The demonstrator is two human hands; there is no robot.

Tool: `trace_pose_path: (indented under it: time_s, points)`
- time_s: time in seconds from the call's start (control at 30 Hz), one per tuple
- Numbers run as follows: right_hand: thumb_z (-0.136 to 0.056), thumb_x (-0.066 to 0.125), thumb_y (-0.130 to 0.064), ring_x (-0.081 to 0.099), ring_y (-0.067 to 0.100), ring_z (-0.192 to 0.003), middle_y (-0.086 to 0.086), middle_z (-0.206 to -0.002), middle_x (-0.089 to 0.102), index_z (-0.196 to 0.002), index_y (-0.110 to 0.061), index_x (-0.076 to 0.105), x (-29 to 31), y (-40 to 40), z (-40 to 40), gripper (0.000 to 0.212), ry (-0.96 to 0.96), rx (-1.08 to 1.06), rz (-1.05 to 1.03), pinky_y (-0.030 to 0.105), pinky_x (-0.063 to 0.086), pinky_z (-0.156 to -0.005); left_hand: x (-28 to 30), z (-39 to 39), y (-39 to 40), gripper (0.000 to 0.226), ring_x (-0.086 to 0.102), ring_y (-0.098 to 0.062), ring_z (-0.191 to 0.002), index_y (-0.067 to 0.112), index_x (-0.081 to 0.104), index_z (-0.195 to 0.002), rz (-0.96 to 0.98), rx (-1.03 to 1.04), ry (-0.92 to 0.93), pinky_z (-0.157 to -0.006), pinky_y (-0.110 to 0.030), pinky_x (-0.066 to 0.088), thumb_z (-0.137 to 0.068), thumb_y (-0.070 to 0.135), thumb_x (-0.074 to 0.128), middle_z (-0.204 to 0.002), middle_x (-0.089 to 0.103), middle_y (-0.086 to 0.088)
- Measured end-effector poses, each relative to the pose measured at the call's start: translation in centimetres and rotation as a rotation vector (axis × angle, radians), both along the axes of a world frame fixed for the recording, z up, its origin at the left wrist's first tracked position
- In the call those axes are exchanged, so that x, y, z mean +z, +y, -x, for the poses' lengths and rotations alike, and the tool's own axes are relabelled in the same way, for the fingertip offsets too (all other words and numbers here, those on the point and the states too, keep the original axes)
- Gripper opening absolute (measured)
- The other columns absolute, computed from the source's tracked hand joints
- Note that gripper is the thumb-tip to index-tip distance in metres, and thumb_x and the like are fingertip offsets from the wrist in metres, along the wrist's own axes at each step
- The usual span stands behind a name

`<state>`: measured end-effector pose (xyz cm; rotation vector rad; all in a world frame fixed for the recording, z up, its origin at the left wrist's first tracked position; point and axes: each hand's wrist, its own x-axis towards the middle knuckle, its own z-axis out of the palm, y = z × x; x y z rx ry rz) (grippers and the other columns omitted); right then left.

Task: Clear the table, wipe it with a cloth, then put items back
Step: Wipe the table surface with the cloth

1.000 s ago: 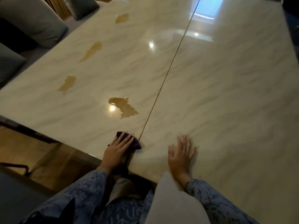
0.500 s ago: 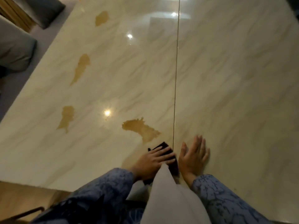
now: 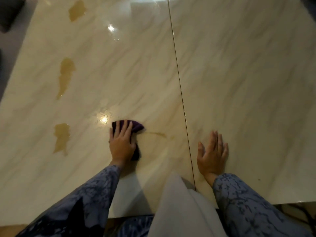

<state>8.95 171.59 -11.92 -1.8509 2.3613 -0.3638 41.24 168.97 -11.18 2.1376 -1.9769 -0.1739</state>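
Note:
My left hand [image 3: 121, 142] presses flat on a dark purple cloth [image 3: 135, 126] on the glossy marble table [image 3: 239, 74]. The cloth shows beyond my fingertips and beside my palm. A thin brown streak [image 3: 158, 133] of spilled liquid runs right from the cloth. My right hand [image 3: 212, 153] lies flat on the table, fingers straight, just right of the dark seam [image 3: 181, 93] that splits the tabletop.
Three brown puddles lie left of the cloth: one near [image 3: 61, 137], one further back [image 3: 65, 74], one far [image 3: 76, 10]. The table's front edge [image 3: 290, 200] runs close to my body. A grey chair cushion [image 3: 10, 12] shows at the far left corner.
My left hand has pushed the cloth forward and left through the nearest puddle, which is smeared to a thin streak. My right hand stays flat. The view has tilted further over the table.

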Motion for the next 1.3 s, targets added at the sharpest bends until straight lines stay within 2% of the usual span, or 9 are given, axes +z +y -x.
trace_pose_path:
  time_s: [0.13,0.27,0.37,0.53,0.63,0.77,1.1,1.2,1.3]
  points:
    - [-0.099,0.027,-0.049,0.021,0.026,-0.147,0.010,-0.156,0.030,-0.153,-0.013,0.022,0.1,0.1,0.0,0.065,0.029,0.030,-0.009,0.051,0.015,-0.119,-0.3,0.7,0.6,0.058,0.027,-0.036,-0.144,0.016,0.046,-0.144,-0.056,0.158,-0.036,-0.117,-0.056,0.014,-0.096,0.047,0.033,-0.152,0.040,-0.008]
    - [-0.099,0.025,-0.050,0.022,0.027,-0.146,0.011,-0.156,0.032,-0.152,-0.013,0.026,0.1,0.1,0.1,0.065,0.025,0.039,-0.001,0.052,0.015,-0.118,-0.2,3.9,-1.5,0.062,0.019,-0.040,-0.145,0.017,0.037,-0.149,-0.130,0.185,-0.022,-0.121,-0.051,0.010,-0.098,0.051,0.027,-0.156,0.031,-0.011]
    - [-0.099,0.027,-0.049,0.023,0.027,-0.146,0.011,-0.155,0.033,-0.151,-0.013,0.027,-0.1,0.2,0.4,0.063,0.022,0.048,0.004,0.051,0.016,-0.118,0.0,7.1,-5.0,0.065,0.019,-0.040,-0.145,0.020,0.035,-0.150,-0.154,0.119,0.004,-0.120,-0.051,0.008,-0.098,0.055,0.022,-0.157,0.030,-0.011]
    - [-0.100,0.027,-0.045,0.024,0.025,-0.146,0.009,-0.155,0.033,-0.152,-0.014,0.024,0.2,0.0,0.3,0.060,-0.029,0.026,0.028,0.048,0.014,-0.119,0.9,13.4,-6.3,0.061,0.002,-0.034,-0.150,0.026,0.019,-0.155,-0.221,-0.149,-0.037,-0.121,-0.050,0.001,-0.100,0.053,0.023,-0.162,0.014,-0.007]
    - [-0.102,0.025,-0.042,0.025,0.025,-0.145,0.011,-0.154,0.034,-0.153,-0.013,0.021,0.2,0.3,0.3,0.059,-0.098,0.024,0.055,0.048,0.015,-0.119,0.9,15.5,-2.9,0.059,0.010,-0.034,-0.149,0.028,0.032,-0.151,-0.180,-0.281,-0.047,-0.120,-0.054,0.010,-0.100,0.053,0.019,-0.159,0.026,-0.007]
    - [-0.102,0.024,-0.045,0.025,0.027,-0.145,0.015,-0.154,0.034,-0.153,-0.015,0.018,0.6,0.6,0.4,0.060,-0.211,0.016,0.069,0.049,0.015,-0.120,0.6,15.8,2.9,0.051,0.022,-0.035,-0.146,0.027,0.044,-0.145,-0.112,-0.312,-0.022,-0.116,-0.058,0.021,-0.101,0.049,0.030,-0.153,0.037,-0.008]
    - [-0.095,0.017,-0.062,0.008,0.022,-0.149,0.011,-0.160,0.018,-0.155,-0.029,-0.003,1.1,1.1,2.2,0.071,-0.357,0.163,-0.048,0.047,0.001,-0.121,0.2,6.9,10.3,0.059,0.018,-0.032,-0.148,0.028,0.035,-0.149,-0.162,-0.029,-0.021,-0.120,-0.049,0.015,-0.097,0.056,0.028,-0.157,0.031,-0.006]
    - [-0.095,0.015,-0.065,0.015,0.025,-0.149,0.008,-0.160,0.021,-0.153,-0.037,-0.009,1.6,2.0,2.8,0.069,-0.371,0.190,-0.062,0.049,0.004,-0.121,0.9,5.4,9.9,0.069,0.007,-0.032,-0.149,0.029,0.024,-0.152,-0.231,0.086,0.011,-0.121,-0.045,0.001,-0.094,0.063,0.016,-0.161,0.019,-0.005]
    - [-0.096,0.023,-0.056,0.025,0.026,-0.145,0.010,-0.157,0.029,-0.155,-0.029,-0.002,2.1,3.5,1.1,0.069,-0.409,0.214,-0.011,0.047,0.003,-0.121,1.4,6.6,8.5,0.065,-0.006,-0.031,-0.150,0.030,0.019,-0.154,-0.297,0.179,0.098,-0.117,-0.043,-0.012,-0.097,0.062,0.014,-0.163,0.006,-0.004]
